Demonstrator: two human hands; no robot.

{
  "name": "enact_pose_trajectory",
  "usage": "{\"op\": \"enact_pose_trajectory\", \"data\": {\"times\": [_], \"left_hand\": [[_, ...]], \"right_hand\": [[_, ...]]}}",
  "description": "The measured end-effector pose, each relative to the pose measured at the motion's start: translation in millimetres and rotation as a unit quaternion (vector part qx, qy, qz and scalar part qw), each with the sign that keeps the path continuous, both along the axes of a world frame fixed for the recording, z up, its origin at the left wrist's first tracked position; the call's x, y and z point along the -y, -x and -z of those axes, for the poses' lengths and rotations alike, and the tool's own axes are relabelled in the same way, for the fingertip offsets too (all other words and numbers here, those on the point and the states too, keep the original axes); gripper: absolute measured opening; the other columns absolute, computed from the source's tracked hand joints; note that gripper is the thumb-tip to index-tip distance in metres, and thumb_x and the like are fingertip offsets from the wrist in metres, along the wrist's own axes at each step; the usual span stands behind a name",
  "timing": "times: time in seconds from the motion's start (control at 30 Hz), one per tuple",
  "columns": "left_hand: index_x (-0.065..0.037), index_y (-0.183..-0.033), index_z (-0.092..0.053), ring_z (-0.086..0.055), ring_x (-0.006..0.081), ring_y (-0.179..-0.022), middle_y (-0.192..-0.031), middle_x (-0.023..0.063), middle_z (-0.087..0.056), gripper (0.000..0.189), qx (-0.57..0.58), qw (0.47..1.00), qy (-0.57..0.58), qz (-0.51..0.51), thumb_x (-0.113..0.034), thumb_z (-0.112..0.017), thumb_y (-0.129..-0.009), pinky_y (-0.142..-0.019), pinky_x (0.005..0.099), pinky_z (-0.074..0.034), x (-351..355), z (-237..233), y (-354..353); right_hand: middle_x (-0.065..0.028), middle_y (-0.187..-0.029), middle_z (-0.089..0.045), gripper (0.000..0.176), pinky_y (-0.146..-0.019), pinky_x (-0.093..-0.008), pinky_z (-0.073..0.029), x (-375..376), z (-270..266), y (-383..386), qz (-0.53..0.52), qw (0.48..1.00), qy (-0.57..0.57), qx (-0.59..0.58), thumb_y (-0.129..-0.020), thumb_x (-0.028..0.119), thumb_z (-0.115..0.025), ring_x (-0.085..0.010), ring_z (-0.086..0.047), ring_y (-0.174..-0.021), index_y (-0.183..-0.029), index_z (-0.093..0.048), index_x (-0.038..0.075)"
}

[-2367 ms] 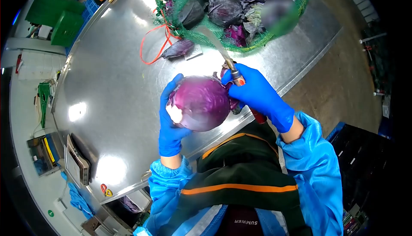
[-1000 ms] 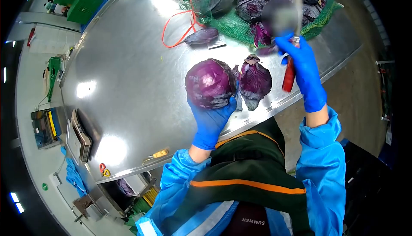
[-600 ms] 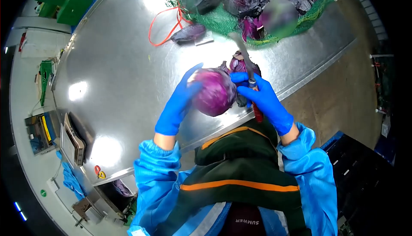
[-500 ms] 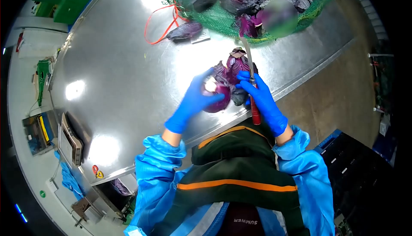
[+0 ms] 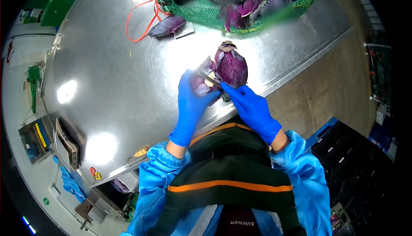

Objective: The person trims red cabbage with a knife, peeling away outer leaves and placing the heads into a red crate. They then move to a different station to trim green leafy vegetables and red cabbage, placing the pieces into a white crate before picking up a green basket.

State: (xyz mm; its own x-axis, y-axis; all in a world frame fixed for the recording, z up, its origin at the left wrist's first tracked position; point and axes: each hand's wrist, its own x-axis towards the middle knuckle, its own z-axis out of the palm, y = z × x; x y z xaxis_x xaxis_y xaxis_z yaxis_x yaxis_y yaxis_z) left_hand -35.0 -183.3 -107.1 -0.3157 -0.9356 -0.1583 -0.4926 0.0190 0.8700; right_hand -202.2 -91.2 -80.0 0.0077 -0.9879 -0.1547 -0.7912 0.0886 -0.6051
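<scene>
My left hand (image 5: 190,107), in a blue glove, grips the side of a red cabbage (image 5: 200,86) near the table's front edge. In my right hand (image 5: 254,110), also gloved, is a knife; the fist hides its handle. The knife's blade (image 5: 209,78) points left and lies across the pale stem end of the cabbage. Loose purple cabbage leaves (image 5: 231,67) rest on the steel just beyond my right hand, beside the held cabbage.
On the steel table (image 5: 111,81), a green net (image 5: 197,10) of red cabbages lies at the back. Near it are an orange cord (image 5: 127,28) and a single leaf (image 5: 167,25). Scissors (image 5: 95,173) lie at the left front; black crates (image 5: 347,158) stand to the right.
My right hand has turned the knife from pointing away to pointing left, bringing its blade onto the cabbage's stem end. The left hand still holds the cabbage. The whole view has shifted slightly.
</scene>
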Motion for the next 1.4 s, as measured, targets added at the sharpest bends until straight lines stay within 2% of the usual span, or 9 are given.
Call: {"op": "enact_pose_trajectory", "data": {"times": [0.3, 0.4, 0.47, 0.57, 0.7, 0.83, 1.0, 1.2, 1.4], "left_hand": [[-0.004, -0.123, -0.046, -0.049, 0.0314, -0.115, -0.125, 0.0175, -0.048, 0.072, -0.037, 0.996, 0.042, 0.074, -0.015, -0.082, -0.061, -0.097, 0.0384, -0.041, 5, -5, 6], [-0.006, -0.122, -0.047, -0.044, 0.0372, -0.118, -0.126, 0.0181, -0.046, 0.073, -0.041, 0.972, 0.206, 0.102, -0.015, -0.083, -0.059, -0.099, 0.0431, -0.038, -10, 12, -6], [-0.007, -0.124, -0.047, -0.042, 0.0370, -0.120, -0.126, 0.0175, -0.045, 0.074, -0.008, 0.988, 0.133, 0.074, -0.015, -0.083, -0.059, -0.101, 0.0438, -0.035, -9, 4, -7], [-0.009, -0.125, -0.046, -0.040, 0.0350, -0.122, -0.127, 0.0169, -0.045, 0.074, -0.001, 0.994, 0.072, 0.080, -0.014, -0.082, -0.060, -0.103, 0.0423, -0.033, 3, -1, -9], [-0.010, -0.128, -0.043, -0.040, 0.0272, -0.123, -0.129, 0.0122, -0.044, 0.077, -0.062, 0.990, 0.011, 0.122, -0.009, -0.080, -0.061, -0.103, 0.0391, -0.034, 17, 5, -37], [-0.008, -0.129, -0.038, -0.041, 0.0213, -0.119, -0.128, 0.0091, -0.043, 0.086, -0.283, 0.943, -0.173, -0.031, -0.004, -0.080, -0.054, -0.098, 0.0343, -0.040, -1, -24, -65], [-0.010, -0.130, -0.035, -0.038, 0.0266, -0.124, -0.139, 0.0155, -0.032, 0.089, -0.284, 0.956, 0.008, -0.074, 0.001, -0.079, -0.054, -0.101, 0.0380, -0.037, 11, -63, -55], [-0.011, -0.128, -0.037, -0.032, 0.0313, -0.129, -0.142, 0.0197, -0.027, 0.089, -0.241, 0.948, 0.200, -0.058, -0.004, -0.084, -0.052, -0.107, 0.0423, -0.029, 20, -63, -36], [-0.012, -0.130, -0.035, -0.038, 0.0299, -0.124, -0.137, 0.0158, -0.032, 0.086, -0.313, 0.939, 0.023, -0.139, 0.005, -0.074, -0.056, -0.104, 0.0408, -0.033, 5, -63, -33]], "right_hand": [[-0.0147, -0.092, -0.056, 0.047, -0.067, -0.0392, -0.050, 37, 40, 5, 0.160, 0.976, 0.044, 0.144, -0.090, 0.014, -0.044, -0.0333, -0.059, -0.078, -0.135, -0.040, 0.027], [-0.0202, -0.105, -0.058, 0.042, -0.082, -0.0394, -0.048, 75, 27, 59, 0.222, 0.968, -0.107, 0.043, -0.094, 0.020, -0.039, -0.0335, -0.060, -0.092, -0.136, -0.038, 0.017], [-0.0191, -0.113, -0.057, 0.060, -0.090, -0.0370, -0.044, 68, 19, 41, 0.199, 0.905, -0.089, 0.365, -0.086, 0.029, -0.055, -0.0285, -0.056, -0.102, -0.137, -0.033, 0.004], [-0.0203, -0.118, -0.050, 0.081, -0.094, -0.0357, -0.041, 54, 38, -6, 0.216, 0.956, -0.002, 0.197, -0.070, 0.035, -0.074, -0.0271, -0.049, -0.112, -0.134, -0.036, 0.001], [-0.0045, -0.072, -0.057, 0.027, -0.058, -0.0274, -0.044, 77, 54, 9, 0.267, 0.907, -0.083, 0.316, -0.076, 0.024, -0.068, -0.0113, -0.048, -0.063, -0.088, -0.059, 0.001], [-0.0062, -0.079, -0.061, 0.032, -0.062, -0.0276, -0.046, 90, 9, 38, 0.284, 0.862, -0.140, 0.396, -0.078, 0.026, -0.066, -0.0136, -0.057, -0.064, -0.096, -0.059, 0.001], [-0.0063, -0.085, -0.060, 0.037, -0.070, -0.0279, -0.048, 102, -7, 13, 0.250, 0.904, 0.112, 0.327, -0.076, 0.025, -0.071, -0.0134, -0.057, -0.074, -0.100, -0.056, 0.003], [-0.0097, -0.091, -0.061, 0.035, -0.075, -0.0312, -0.048, 81, -56, -35, 0.180, 0.902, 0.092, 0.381, -0.075, 0.021, -0.070, -0.0170, -0.059, -0.084, -0.101, -0.055, 0.002], [-0.0061, -0.080, -0.061, 0.021, -0.065, -0.0284, -0.050, 88, -46, -16, 0.239, 0.903, 0.031, 0.356, -0.075, 0.013, -0.063, -0.0144, -0.059, -0.071, -0.093, -0.056, 0.003]]}}
